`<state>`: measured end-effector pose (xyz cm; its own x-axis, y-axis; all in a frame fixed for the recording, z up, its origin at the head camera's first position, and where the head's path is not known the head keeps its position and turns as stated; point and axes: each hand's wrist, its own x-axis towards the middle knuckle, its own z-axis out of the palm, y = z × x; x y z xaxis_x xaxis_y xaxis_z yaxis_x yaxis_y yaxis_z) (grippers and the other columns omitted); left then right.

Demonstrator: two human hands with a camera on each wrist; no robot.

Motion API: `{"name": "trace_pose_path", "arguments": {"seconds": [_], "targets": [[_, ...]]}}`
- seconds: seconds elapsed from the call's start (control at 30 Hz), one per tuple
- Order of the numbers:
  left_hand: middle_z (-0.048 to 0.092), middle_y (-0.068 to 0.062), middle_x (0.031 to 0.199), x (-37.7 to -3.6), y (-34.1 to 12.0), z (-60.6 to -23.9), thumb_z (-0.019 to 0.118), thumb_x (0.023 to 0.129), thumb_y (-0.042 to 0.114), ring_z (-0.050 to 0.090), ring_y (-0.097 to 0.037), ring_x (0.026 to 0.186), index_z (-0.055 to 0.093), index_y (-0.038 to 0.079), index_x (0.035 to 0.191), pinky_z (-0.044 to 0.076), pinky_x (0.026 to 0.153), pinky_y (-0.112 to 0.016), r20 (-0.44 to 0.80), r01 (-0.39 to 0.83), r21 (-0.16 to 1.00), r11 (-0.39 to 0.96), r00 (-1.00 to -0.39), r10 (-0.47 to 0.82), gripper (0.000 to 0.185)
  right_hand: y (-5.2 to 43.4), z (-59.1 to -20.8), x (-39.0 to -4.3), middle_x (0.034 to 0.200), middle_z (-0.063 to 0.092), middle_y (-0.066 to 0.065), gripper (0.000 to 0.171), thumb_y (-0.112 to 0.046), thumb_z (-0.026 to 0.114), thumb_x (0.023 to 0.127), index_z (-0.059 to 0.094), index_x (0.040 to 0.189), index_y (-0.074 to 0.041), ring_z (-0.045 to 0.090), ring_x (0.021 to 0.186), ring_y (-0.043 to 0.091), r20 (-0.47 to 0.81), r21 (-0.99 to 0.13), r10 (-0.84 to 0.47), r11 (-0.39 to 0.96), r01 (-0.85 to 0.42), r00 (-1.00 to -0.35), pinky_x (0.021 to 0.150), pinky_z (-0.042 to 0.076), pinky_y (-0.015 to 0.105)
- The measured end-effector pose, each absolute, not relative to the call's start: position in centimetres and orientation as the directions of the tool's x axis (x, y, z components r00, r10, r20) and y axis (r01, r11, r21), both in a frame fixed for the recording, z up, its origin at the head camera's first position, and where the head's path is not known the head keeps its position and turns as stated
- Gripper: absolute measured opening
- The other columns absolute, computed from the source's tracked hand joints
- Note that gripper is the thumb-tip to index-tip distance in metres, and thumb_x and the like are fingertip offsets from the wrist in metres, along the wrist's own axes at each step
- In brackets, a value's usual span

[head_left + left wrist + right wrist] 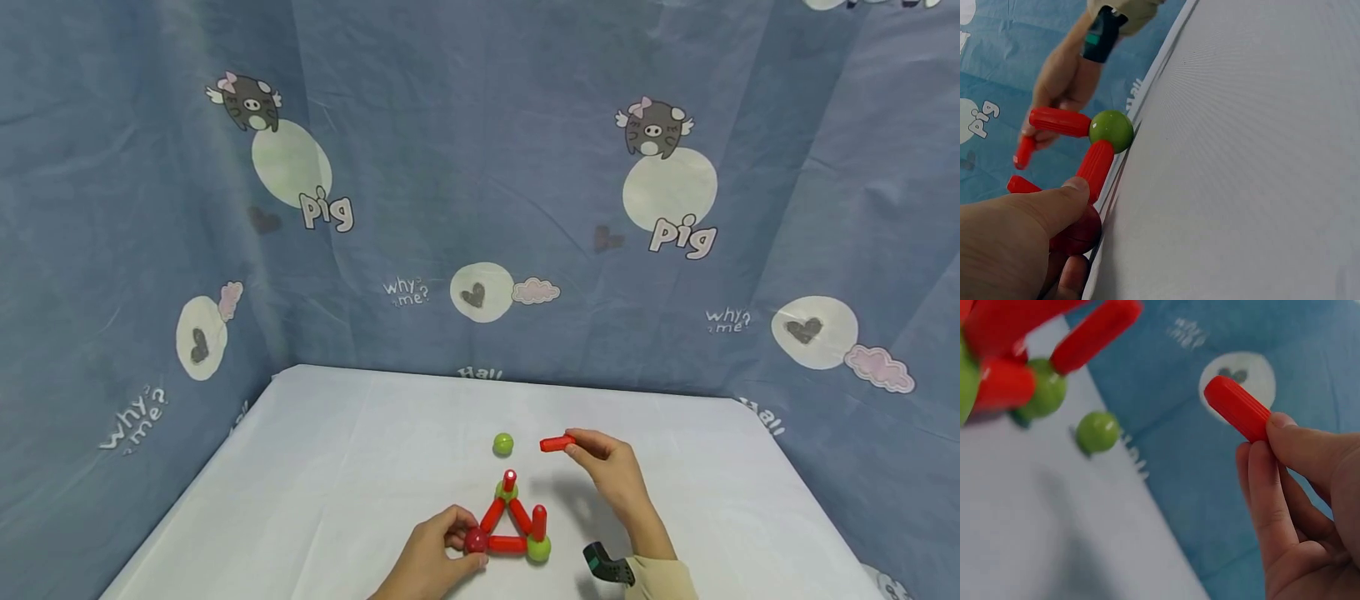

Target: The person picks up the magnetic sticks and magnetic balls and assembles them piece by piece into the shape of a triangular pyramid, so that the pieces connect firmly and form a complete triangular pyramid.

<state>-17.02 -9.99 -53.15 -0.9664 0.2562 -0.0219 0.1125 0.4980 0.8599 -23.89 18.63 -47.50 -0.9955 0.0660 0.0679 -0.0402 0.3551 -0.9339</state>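
White table [337, 467] | left hand [431, 558] grips dark red ball [476, 541] | right hand [615, 471] raised, pinching red stick [557, 443]

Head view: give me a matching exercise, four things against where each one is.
Things:
1. loose red rod
2. loose green ball
3. dark red ball
4. red triangle

Places:
A. alone on the table, behind the triangle
B. pinched in the right hand, off the table
C. flat on the table between the hands
D. held by the left hand at the triangle's corner

Pairs: 1-B, 2-A, 3-D, 4-C
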Motion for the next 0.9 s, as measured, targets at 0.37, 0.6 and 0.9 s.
{"name": "trace_pose_path", "arguments": {"seconds": [0.37, 0.6, 0.9], "targets": [[0.066, 0.006, 0.092, -17.3, -10.0, -53.2, 0.089, 0.079, 0.026, 0.058, -0.011, 0.081, 0.067, 0.017, 0.105, 0.053, 0.073, -0.021, -0.046, 0.085, 0.865, 0.494, -0.968, 0.248, 0.035, 16.6, -43.2, -21.3, 0.112, 0.076, 0.009, 0.025, -0.015, 0.076, 0.091, 0.077, 0.116, -0.011, 0.072, 0.094, 0.011, 0.189, -0.911, -0.118, 0.35, -0.219, -0.975, 0.082, 0.058, 0.02], [0.068, 0.008, 0.093, -17.2, -10.1, -53.4, 0.088, 0.08, 0.027, 0.058, -0.008, 0.081, 0.069, 0.017, 0.108, 0.05, 0.071, -0.019, -0.019, 0.116, 0.87, 0.479, -0.963, 0.268, 0.035, 15.4, -42.4, -20.4, 0.11, 0.076, 0.008, 0.022, -0.012, 0.077, 0.091, 0.078, 0.112, -0.012, 0.072, 0.093, 0.008, 0.257, -0.864, -0.231, 0.379, -0.33, -0.939, 0.08, 0.058, 0.018], [0.07, 0.006, 0.096, -17.1, -10.3, -53.5, 0.087, 0.081, 0.028, 0.058, -0.005, 0.08, 0.071, 0.015, 0.11, 0.05, 0.07, -0.018, 0.025, 0.159, 0.884, 0.44, -0.955, 0.294, 0.036, 14.4, -42.6, -20.1, 0.105, 0.077, 0.0, 0.022, -0.009, 0.077, 0.089, 0.079, 0.11, -0.016, 0.071, 0.094, 0.009, 0.286, -0.789, -0.353, 0.442, -0.428, -0.891, 0.084, 0.058, 0.019]]}}
